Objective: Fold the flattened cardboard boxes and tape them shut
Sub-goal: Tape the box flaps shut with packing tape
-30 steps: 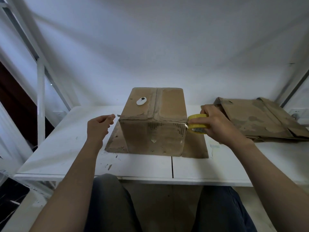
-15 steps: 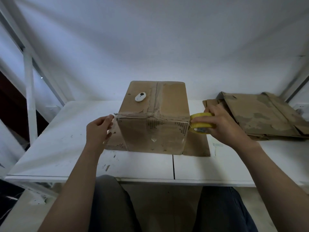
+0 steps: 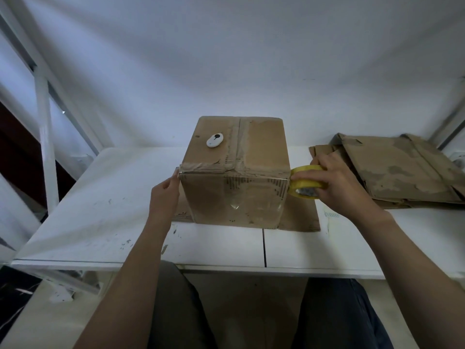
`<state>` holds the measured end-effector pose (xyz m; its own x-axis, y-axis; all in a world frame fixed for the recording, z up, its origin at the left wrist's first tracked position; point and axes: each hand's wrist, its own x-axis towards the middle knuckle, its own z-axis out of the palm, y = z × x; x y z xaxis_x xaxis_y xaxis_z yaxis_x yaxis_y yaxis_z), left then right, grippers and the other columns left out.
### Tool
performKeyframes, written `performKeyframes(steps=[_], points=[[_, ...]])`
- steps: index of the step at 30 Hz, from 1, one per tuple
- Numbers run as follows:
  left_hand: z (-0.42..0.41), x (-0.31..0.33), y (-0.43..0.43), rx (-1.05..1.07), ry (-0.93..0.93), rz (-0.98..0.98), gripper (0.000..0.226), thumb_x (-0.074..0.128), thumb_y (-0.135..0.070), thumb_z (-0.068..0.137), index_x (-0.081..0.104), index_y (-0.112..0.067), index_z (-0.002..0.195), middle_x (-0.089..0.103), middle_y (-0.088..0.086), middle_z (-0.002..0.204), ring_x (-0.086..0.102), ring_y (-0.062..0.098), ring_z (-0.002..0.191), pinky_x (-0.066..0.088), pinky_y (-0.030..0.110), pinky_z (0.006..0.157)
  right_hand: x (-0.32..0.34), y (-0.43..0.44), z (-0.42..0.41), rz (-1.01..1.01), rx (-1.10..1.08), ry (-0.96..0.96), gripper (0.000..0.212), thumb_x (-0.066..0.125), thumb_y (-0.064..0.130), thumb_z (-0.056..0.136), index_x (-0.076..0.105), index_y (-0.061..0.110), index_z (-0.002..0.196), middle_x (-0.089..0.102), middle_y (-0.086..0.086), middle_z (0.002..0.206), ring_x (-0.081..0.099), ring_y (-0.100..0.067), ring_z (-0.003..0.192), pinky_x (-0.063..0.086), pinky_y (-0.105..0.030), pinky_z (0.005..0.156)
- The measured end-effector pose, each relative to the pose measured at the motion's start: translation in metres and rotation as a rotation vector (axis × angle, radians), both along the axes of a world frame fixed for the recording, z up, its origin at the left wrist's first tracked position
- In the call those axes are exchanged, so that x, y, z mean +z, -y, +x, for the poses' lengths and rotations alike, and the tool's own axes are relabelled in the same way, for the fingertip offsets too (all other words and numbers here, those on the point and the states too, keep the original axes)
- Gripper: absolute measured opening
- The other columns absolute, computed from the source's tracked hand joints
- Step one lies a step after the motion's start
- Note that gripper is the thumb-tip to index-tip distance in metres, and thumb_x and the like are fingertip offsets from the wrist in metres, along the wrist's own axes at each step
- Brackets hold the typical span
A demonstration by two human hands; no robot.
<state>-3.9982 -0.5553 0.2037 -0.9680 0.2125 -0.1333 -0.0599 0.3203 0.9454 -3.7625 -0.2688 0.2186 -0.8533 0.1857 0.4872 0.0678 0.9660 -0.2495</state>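
A folded cardboard box (image 3: 251, 152) stands in the middle of the white table (image 3: 100, 197), on top of a flat cardboard sheet (image 3: 299, 217). A strip of clear tape (image 3: 201, 170) runs along its near top edge. My left hand (image 3: 164, 195) pinches the free end of that tape at the box's left corner. At the right corner, my right hand (image 3: 334, 182) grips a yellow tape roll (image 3: 305, 181) held against the box. More flattened cardboard boxes (image 3: 392, 167) are stacked at the right.
A small white oval cutter (image 3: 215, 139) lies on the box's top, left of the centre seam. White shelf posts (image 3: 44, 137) rise at the left. The table's front edge runs just above my knees.
My left hand moved right to the box's left corner and now pinches the tape end there. The tape is drawn tight along the top edge. My right hand stays at the right corner.
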Motion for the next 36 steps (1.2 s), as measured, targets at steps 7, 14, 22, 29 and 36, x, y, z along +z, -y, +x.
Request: performKeyframes(steps=[7,14,22,29,36], points=[[-0.012,0.005,-0.007,0.057,-0.306,-0.344,0.045,0.043,-0.042,0.105,0.051,-0.02,0.143,0.05,0.012,0.145,0.046,0.034,0.132,0.04,0.05,0.11,-0.001,0.001,-0.002,-0.014,0.014,-0.007,0.047,0.087,0.007,0.074,0.076,0.036,0.11,0.05,0.0,0.093,0.042,-0.026,0.082,0.046,-0.043,0.07],[0.067,0.037,-0.088,-0.73,-1.033,-0.337,0.064,0.034,-0.044,0.101,0.033,-0.008,0.153,0.028,0.01,0.162,0.019,0.023,0.152,0.017,0.043,0.123,0.0,0.0,-0.001,0.009,0.023,-0.028,0.042,0.084,0.01,0.077,0.077,0.035,0.11,0.05,0.001,0.09,0.04,-0.023,0.081,0.041,-0.035,0.07],[0.091,0.039,-0.164,-0.977,-0.913,-0.781,0.101,-0.002,-0.078,0.084,-0.003,-0.012,0.16,-0.005,0.006,0.168,-0.012,0.015,0.153,-0.006,0.049,0.124,-0.011,-0.01,-0.004,0.06,0.015,-0.073,0.017,0.082,0.001,0.075,0.072,0.006,0.087,0.055,-0.002,0.088,0.041,-0.024,0.077,0.04,-0.038,0.059],[0.065,0.034,-0.151,-0.992,-1.054,-0.764,0.091,0.013,-0.073,0.095,0.002,-0.01,0.16,0.0,0.007,0.168,-0.004,0.018,0.154,0.0,0.052,0.124,-0.006,-0.007,-0.005,0.066,0.066,-0.058,0.035,0.08,-0.001,0.075,0.078,0.022,0.102,0.052,0.0,0.086,0.037,-0.019,0.076,0.033,-0.03,0.062],[0.029,0.034,-0.124,-1.03,-1.075,-0.787,0.1,0.003,-0.081,0.088,-0.007,-0.012,0.159,-0.004,0.003,0.168,-0.006,0.013,0.154,0.004,0.052,0.124,-0.003,-0.004,-0.005,0.0,0.07,-0.041,0.051,0.084,0.004,0.074,0.076,0.036,0.112,0.051,0.001,0.087,0.037,-0.016,0.079,0.031,-0.027,0.069]])
